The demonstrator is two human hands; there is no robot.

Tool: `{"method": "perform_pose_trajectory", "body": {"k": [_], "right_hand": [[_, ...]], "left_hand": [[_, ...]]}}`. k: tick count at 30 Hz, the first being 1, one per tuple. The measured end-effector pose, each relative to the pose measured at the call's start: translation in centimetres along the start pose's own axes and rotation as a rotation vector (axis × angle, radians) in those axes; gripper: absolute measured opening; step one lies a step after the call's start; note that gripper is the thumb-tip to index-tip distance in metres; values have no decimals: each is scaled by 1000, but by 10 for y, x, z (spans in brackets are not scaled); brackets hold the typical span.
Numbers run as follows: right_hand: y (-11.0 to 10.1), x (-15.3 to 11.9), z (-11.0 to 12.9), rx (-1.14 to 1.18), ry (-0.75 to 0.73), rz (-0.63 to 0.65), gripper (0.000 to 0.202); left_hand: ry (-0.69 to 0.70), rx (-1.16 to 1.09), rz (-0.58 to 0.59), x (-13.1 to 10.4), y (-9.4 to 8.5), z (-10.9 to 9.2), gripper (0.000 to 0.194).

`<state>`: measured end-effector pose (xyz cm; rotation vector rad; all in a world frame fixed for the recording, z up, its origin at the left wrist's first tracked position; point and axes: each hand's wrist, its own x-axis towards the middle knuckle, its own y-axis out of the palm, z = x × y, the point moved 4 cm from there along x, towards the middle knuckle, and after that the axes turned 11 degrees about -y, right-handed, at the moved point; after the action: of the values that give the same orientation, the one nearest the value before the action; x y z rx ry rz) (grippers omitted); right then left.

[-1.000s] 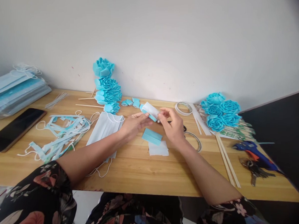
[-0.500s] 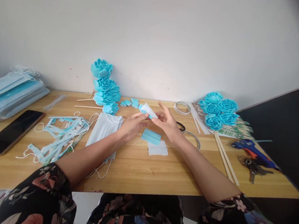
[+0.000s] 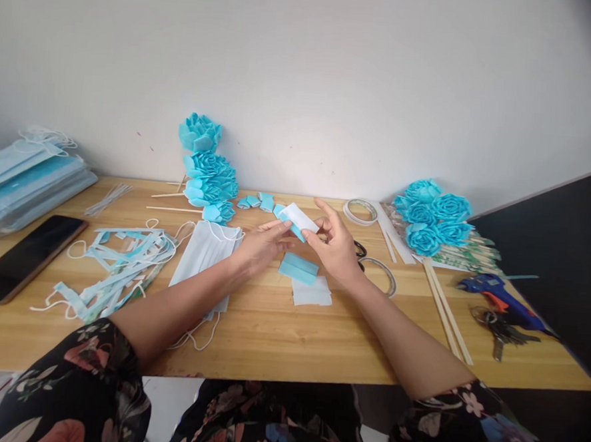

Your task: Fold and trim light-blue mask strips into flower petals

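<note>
Between my two hands is a small piece of face-mask fabric [image 3: 301, 219], white on its upper face with blue showing along the lower edge. My left hand [image 3: 261, 247] pinches its left end between thumb and fingers. At the right end, my right hand [image 3: 335, 243] grips it by thumb and fingers, with the index finger raised. Just below on the table lie a cut blue piece [image 3: 298, 268] and a cut white piece [image 3: 312, 291]. Several folded blue petals [image 3: 265, 202] rest behind my left hand.
Blue fabric roses stand left [image 3: 211, 176] and right [image 3: 433, 216]. Face masks [image 3: 206, 252], cut strips [image 3: 117, 270], a phone [image 3: 27, 258] and packed masks [image 3: 32, 178] lie left. Tape rolls [image 3: 360, 212], sticks [image 3: 447, 310], a glue gun [image 3: 503, 300] and keys [image 3: 502, 330] lie right.
The fabric piece between my hands has been spread flatter, so more of its white face shows. Both hands have stayed in nearly the same place.
</note>
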<state>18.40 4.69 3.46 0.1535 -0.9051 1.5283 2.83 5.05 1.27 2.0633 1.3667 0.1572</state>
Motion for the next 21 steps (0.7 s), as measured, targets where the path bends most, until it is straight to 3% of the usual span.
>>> {"method": "perform_pose_trajectory", "body": {"k": [11,17,21], "right_hand": [[-2,0,10,-251,-135,5,51],[-11,5,13,-280,-439,75,54],[-13,8,14,-345,-622,153,55]], "left_hand": [[-12,-157,-30,3,-3,-6,6],[13,-184,-115,6,-10,-14,6],[-45,-164,-155,6,-12,-14,5]]}}
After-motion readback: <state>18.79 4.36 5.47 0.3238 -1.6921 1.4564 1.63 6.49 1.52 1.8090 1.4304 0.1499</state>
